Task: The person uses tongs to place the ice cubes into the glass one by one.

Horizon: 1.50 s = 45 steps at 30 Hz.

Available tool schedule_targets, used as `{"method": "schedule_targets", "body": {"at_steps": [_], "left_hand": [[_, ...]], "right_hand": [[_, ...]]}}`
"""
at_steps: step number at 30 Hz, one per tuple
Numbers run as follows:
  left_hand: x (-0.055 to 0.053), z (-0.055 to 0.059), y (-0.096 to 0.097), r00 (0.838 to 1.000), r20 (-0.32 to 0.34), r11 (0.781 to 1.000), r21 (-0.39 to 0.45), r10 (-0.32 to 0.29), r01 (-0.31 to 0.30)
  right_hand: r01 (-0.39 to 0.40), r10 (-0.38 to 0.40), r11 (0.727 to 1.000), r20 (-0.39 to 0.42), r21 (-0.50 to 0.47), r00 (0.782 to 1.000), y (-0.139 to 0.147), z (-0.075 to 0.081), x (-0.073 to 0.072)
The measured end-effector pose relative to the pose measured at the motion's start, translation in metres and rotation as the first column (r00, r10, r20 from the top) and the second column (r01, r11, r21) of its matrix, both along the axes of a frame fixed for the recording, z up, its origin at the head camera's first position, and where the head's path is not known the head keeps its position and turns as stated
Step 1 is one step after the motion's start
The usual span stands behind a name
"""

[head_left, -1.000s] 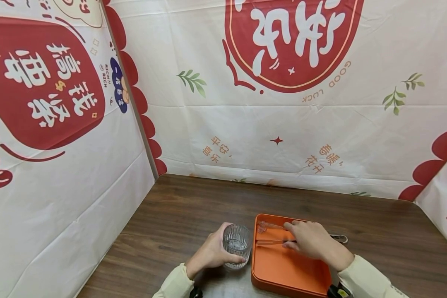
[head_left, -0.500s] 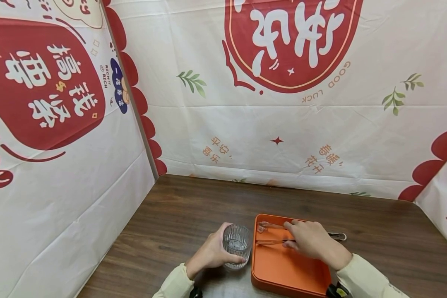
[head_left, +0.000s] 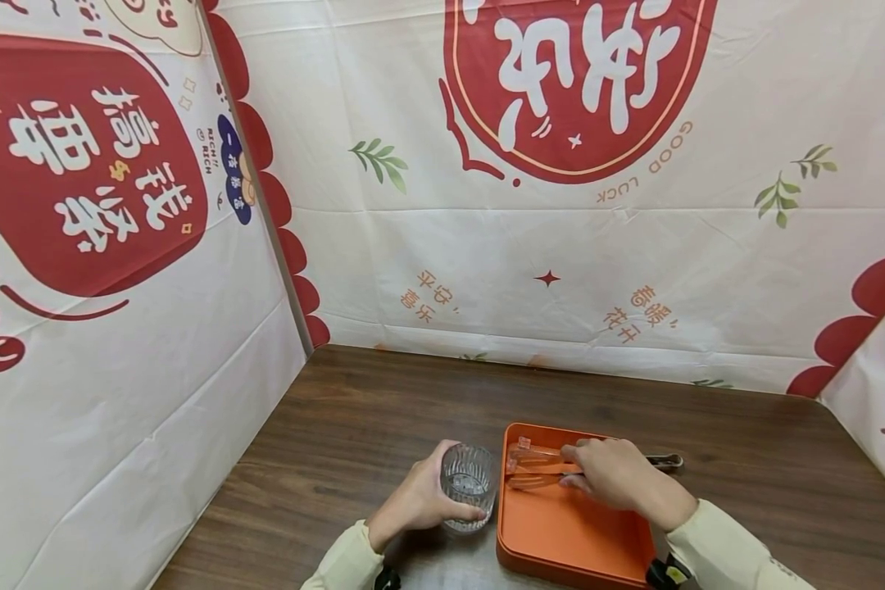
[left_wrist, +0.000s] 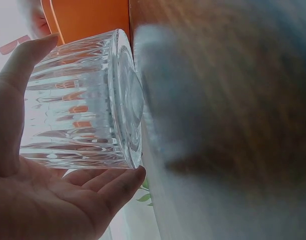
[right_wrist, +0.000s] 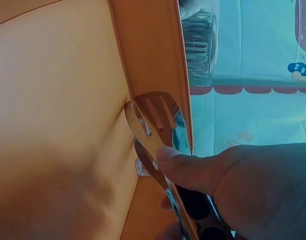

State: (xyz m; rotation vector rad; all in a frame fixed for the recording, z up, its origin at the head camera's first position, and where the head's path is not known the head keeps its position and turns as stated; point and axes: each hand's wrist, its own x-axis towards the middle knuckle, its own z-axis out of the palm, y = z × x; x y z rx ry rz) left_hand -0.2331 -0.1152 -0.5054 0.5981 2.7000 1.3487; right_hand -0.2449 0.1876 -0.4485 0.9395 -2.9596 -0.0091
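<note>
My left hand point(head_left: 420, 496) grips a clear ribbed glass point(head_left: 468, 487), fingers and thumb around its side. Its thick base point(left_wrist: 127, 95) shows right at the table surface in the left wrist view. Inside the orange tray point(head_left: 575, 541), my right hand point(head_left: 619, 475) holds metal serving tongs point(right_wrist: 155, 120) by their dark-gripped arms. Their slotted ends stand somewhat apart, close to the tray's left wall. A small clear block point(head_left: 524, 443), like an ice cube, lies in the tray's back left corner, partly hidden behind the tongs in the right wrist view.
The tray stands on a brown wood-grain table point(head_left: 383, 393), just right of the glass. White printed cloth point(head_left: 487, 270) hangs behind the table and along the left side. The tongs' rear end reaches out past the tray's right rim.
The tongs have turned in my right hand, so their slotted faces show more, and their ends have come closer together. The clear block has shifted slightly. My left hand and the glass stay put.
</note>
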Motion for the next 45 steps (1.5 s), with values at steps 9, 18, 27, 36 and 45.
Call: {"method": "schedule_targets", "body": {"at_steps": [9,18,27,36,45], "left_hand": [[-0.0005,0.0005,0.0001,1.0,0.005,1.0,-0.005,0.008,-0.008],[0.0006,0.0018,0.0003,1.0,-0.013,1.0,-0.017,0.004,-0.004],[0.0005,-0.0002,0.0001,1.0,-0.025,1.0,-0.019,0.009,-0.01],[0.0002,-0.0001,0.0,1.0,-0.011,1.0,-0.01,0.01,-0.01],[0.0004,0.0002,-0.0001,1.0,-0.007,1.0,-0.008,0.011,-0.011]], "right_hand": [[-0.12,0.118,0.992,-0.07,-0.028,0.991,0.0033,-0.004,-0.0003],[-0.155,0.151,0.986,-0.072,-0.057,0.986,0.0016,-0.0042,0.0032],[-0.168,0.163,0.984,-0.077,-0.062,0.984,0.0007,-0.0052,0.0054],[-0.175,0.17,0.983,-0.085,-0.054,0.982,0.0001,-0.0051,0.0061],[-0.184,0.178,0.981,-0.1,-0.059,0.979,0.0009,-0.0059,0.0068]]}}
